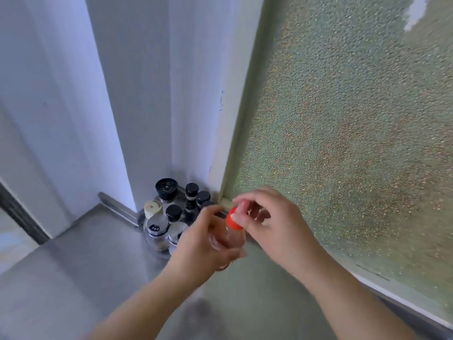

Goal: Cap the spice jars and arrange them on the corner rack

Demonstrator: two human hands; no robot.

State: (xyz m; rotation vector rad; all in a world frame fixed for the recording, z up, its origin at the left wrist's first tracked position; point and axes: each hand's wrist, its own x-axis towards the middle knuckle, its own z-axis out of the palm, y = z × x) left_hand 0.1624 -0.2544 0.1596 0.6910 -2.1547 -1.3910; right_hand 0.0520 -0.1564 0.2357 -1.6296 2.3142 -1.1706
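Note:
My left hand (203,244) grips a clear jar (229,238) by its body, held tilted above the steel counter. The jar carries a red cap (232,219), and my right hand (264,214) pinches that cap from above with its fingertips. Behind the hands, in the corner, stands the rack (181,192) with several spice jars: a large black-lidded jar (166,188), smaller black-capped bottles (192,192), a cream-capped bottle (153,208) and two glass shakers with metal tops (157,225). My left hand hides part of the right shaker.
The steel counter (85,253) stretches to the left and front. White walls (137,94) meet in the corner behind the rack. A frosted green window (355,131) with a pale frame runs along the right side, close to my right hand.

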